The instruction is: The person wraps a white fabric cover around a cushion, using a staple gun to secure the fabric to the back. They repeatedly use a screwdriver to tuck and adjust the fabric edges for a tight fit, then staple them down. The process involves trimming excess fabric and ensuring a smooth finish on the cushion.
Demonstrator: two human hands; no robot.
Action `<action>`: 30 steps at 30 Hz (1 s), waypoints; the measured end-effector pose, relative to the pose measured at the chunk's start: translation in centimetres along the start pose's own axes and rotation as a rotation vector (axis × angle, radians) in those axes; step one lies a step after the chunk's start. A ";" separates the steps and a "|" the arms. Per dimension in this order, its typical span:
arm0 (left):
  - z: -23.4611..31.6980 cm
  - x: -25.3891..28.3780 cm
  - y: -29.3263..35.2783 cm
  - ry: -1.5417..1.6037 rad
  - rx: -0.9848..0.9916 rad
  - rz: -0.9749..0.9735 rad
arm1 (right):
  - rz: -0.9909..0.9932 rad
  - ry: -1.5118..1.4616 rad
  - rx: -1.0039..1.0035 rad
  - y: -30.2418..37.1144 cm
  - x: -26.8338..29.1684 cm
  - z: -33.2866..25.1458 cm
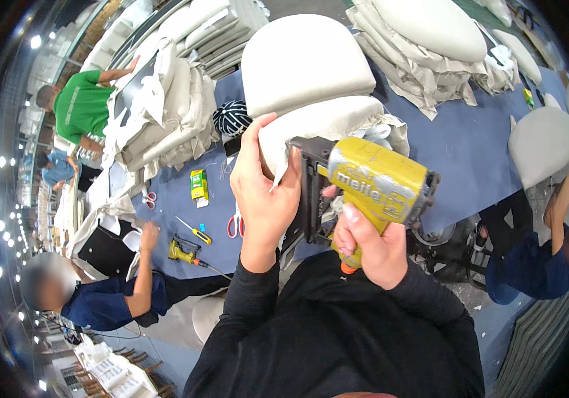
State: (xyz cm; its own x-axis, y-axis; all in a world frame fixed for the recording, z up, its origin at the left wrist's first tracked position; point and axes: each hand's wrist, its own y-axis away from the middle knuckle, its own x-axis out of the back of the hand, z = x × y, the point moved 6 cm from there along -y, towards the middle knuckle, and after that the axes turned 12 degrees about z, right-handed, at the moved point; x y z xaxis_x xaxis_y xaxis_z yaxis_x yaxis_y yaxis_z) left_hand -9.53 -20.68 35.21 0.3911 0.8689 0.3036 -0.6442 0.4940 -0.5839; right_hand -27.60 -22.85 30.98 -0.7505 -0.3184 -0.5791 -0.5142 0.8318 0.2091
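My right hand (pixel 376 249) is wrapped round the grip of a worn yellow staple gun (pixel 377 176) with a black nose and an orange fitting below. Its nose meets the near edge of a cream upholstered seat pad (pixel 317 123), close to my left fingers. My left hand (pixel 266 182) grips the pad's left corner and its loose cloth edge, thumb toward the staple gun. The gun hides part of that edge, so whether the nose touches it I cannot tell. A second, rounded cream pad (pixel 307 63) lies just beyond.
On the blue table (pixel 453 179) lie red-handled scissors (pixel 232 225), a screwdriver (pixel 195 230), another staple gun (pixel 183 251), a yellow-green box (pixel 199 186) and a striped cap (pixel 232 118). Covered pads (pixel 424 46) stand stacked behind. People work at left and right.
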 end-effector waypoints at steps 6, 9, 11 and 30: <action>-0.6 0.2 -0.1 0.012 -0.049 0.001 | -0.009 0.018 -0.058 0.1 -0.3 1.4; -0.8 0.4 -0.1 0.032 -0.043 0.004 | 0.008 -0.004 -0.068 0.3 -0.8 1.6; -1.0 0.6 -0.2 0.033 -0.009 -0.005 | 0.019 -0.008 -0.071 0.3 -1.0 1.6; -3.3 1.8 -1.1 0.220 0.103 -0.022 | -0.040 0.118 -0.111 -2.0 5.2 0.1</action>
State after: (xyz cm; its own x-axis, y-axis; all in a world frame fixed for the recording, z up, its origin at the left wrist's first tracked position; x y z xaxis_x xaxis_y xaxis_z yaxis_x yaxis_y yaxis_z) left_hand -5.97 -19.77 33.87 0.5323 0.8354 0.1371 -0.6930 0.5230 -0.4961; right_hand -30.50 -26.12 27.49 -0.7687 -0.4070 -0.4934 -0.5825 0.7642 0.2770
